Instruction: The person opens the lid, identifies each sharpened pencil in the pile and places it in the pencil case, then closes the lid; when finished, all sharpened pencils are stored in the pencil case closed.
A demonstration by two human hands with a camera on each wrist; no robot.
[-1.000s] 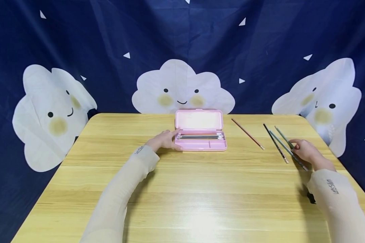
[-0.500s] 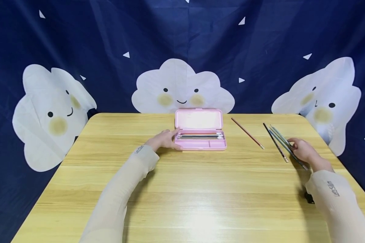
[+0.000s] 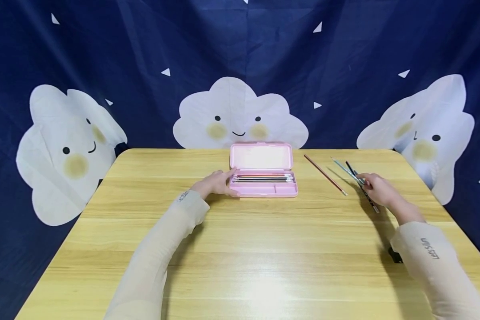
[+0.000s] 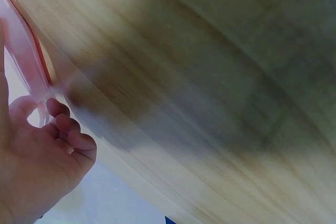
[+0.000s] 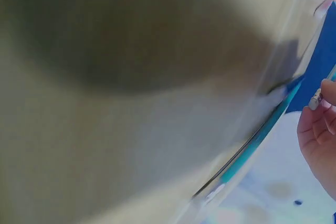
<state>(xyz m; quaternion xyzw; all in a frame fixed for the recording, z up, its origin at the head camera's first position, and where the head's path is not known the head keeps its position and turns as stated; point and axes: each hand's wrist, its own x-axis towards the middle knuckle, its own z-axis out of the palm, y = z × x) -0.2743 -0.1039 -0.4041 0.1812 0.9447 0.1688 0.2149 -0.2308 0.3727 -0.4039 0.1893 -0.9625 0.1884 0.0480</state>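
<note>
A pink pencil case (image 3: 264,195) stands open at the table's far side, with several pencils (image 3: 262,178) lying in its long compartment. My left hand (image 3: 215,184) holds the left end of the case, thumb and forefinger spread along it; the left wrist view shows the other fingers of that left hand (image 4: 47,161) curled beside it. My right hand (image 3: 378,189) pinches a light teal pencil (image 3: 341,166) near its eraser end, raised and slanting to the far left. Beneath it lie a black pencil (image 3: 371,203) and another teal pencil (image 5: 257,142), partly hidden in the head view.
A reddish-brown pencil (image 3: 325,174) lies slantwise between the case and my right hand. The wooden table (image 3: 240,249) ends at the back against a dark blue curtain (image 3: 336,53) printed with white clouds. The case's raised lid (image 3: 261,155) is close to that edge.
My right hand has lifted the light teal pencil and carried it left, over the black one. The other teal pencil stays on the table. My left hand stays at the case.
</note>
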